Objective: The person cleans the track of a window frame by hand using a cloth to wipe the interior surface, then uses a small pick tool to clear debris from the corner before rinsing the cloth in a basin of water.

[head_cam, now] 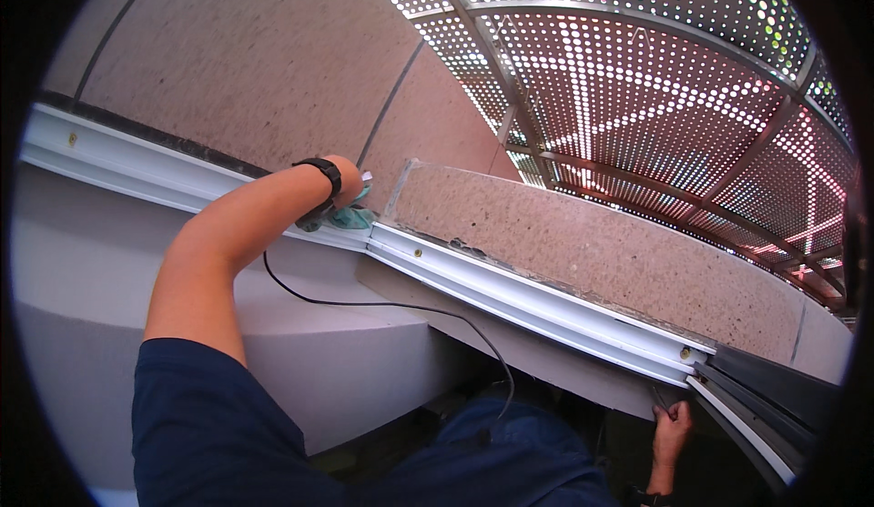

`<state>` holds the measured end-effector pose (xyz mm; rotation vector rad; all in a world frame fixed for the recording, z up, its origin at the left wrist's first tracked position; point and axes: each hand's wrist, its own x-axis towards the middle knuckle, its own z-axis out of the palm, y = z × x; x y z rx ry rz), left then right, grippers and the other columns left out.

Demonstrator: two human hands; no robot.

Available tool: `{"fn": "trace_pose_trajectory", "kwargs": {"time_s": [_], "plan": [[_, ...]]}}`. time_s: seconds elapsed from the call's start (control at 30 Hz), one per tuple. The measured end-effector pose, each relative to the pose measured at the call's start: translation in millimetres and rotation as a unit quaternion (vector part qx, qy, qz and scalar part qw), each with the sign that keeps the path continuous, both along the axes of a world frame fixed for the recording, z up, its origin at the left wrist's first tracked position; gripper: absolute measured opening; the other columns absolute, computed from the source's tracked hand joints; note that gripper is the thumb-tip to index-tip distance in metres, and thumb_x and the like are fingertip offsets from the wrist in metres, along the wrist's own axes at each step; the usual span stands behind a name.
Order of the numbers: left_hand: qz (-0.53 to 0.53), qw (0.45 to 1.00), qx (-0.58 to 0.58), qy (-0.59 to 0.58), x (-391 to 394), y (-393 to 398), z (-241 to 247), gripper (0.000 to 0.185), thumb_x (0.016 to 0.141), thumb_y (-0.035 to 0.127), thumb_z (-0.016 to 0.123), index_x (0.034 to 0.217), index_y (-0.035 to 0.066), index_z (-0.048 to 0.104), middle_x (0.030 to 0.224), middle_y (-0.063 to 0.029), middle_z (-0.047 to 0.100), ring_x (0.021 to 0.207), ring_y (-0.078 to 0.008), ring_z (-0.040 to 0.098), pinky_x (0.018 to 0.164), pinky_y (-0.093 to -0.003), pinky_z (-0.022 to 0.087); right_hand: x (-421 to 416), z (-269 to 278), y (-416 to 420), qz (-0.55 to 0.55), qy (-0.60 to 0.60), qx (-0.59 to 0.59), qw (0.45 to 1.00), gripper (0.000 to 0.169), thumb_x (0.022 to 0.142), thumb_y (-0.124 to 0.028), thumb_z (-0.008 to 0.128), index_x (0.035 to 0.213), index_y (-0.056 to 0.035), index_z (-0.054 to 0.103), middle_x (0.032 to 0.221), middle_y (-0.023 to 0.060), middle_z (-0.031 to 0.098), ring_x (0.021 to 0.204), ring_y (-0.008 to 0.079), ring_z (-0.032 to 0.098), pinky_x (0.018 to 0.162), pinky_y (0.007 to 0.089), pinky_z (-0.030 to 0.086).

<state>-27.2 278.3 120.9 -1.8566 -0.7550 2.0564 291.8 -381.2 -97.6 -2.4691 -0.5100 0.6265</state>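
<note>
My left hand (347, 183) is bent down over the joint of the white window track and has a crumpled green cloth (352, 217) in its grip. Most of its fingers are hidden behind the wrist, and a small white piece shows beside them. The white metal window track (532, 305) runs on to the right, with brass-coloured screws in its channel. Low at the right, my right hand (672, 425) pinches a thin dark object (658, 398) against or near the face below the track. What that object is cannot be told.
A black cable (382, 303) loops over the grey inner sill (328, 357). Outside the track lies a speckled stone ledge (580, 247), bounded by a perforated metal screen (628, 97) on a frame. A dark window frame (771, 391) meets the track's right end.
</note>
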Motion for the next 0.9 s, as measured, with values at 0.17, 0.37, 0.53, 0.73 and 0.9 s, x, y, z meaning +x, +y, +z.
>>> {"fn": "trace_pose_trajectory", "kwargs": {"time_s": [0.17, 0.37, 0.53, 0.73, 0.9], "plan": [[-0.054, 0.976, -0.022, -0.21, -32, -14, -55, 0.026, 0.076, 0.01, 0.069, 0.101, 0.003, 0.074, 0.103, -0.0234, 0.071, 0.097, -0.0382, 0.07, 0.083, -0.0467, 0.057, -4, 5, 2, -0.018, 0.014, 0.027, 0.999, 0.038, 0.073, -0.005, 0.081, 0.075, -0.0042, 0.044, 0.067, 0.0059, 0.041, 0.065, 0.0196, 0.039, 0.061, 0.0349, 0.038], [-0.022, 0.984, -0.034, -0.176, -25, -11, -81, 0.027, 0.078, 0.004, 0.067, 0.103, -0.001, 0.074, 0.108, -0.0232, 0.071, 0.104, -0.0377, 0.068, 0.085, -0.0451, 0.056, -2, 10, 6, -0.009, 0.006, 0.012, 1.0, 0.035, 0.074, -0.007, 0.081, 0.075, -0.0041, 0.046, 0.067, 0.0068, 0.043, 0.064, 0.0206, 0.041, 0.061, 0.0354, 0.04], [-0.002, 0.985, -0.053, -0.164, -14, -13, -71, 0.03, 0.075, 0.007, 0.07, 0.103, -0.002, 0.074, 0.108, -0.0236, 0.071, 0.103, -0.0387, 0.068, 0.085, -0.0451, 0.055, -4, 9, 4, -0.006, 0.005, 0.03, 1.0, 0.033, 0.075, -0.009, 0.082, 0.075, -0.004, 0.049, 0.066, 0.008, 0.047, 0.063, 0.0227, 0.045, 0.062, 0.0363, 0.041], [0.076, 0.974, -0.123, -0.173, -6, -37, -72, 0.037, 0.071, 0.014, 0.075, 0.106, 0.002, 0.072, 0.101, -0.0198, 0.072, 0.085, -0.0345, 0.071, 0.067, -0.044, 0.057, 0, -2, -2, -0.003, 0.004, 0.025, 1.0, 0.034, 0.074, -0.01, 0.083, 0.075, -0.0038, 0.049, 0.067, 0.0077, 0.047, 0.063, 0.022, 0.045, 0.061, 0.0363, 0.041], [0.077, 0.973, -0.097, -0.196, -30, -46, -80, 0.04, 0.072, 0.013, 0.074, 0.11, 0.001, 0.07, 0.099, -0.0217, 0.072, 0.08, -0.035, 0.072, 0.062, -0.0452, 0.059, -1, -6, -2, -0.015, 0.017, 0.037, 0.999, 0.035, 0.074, -0.01, 0.083, 0.076, -0.0037, 0.049, 0.067, 0.0081, 0.048, 0.063, 0.0229, 0.046, 0.061, 0.0368, 0.042]]}}
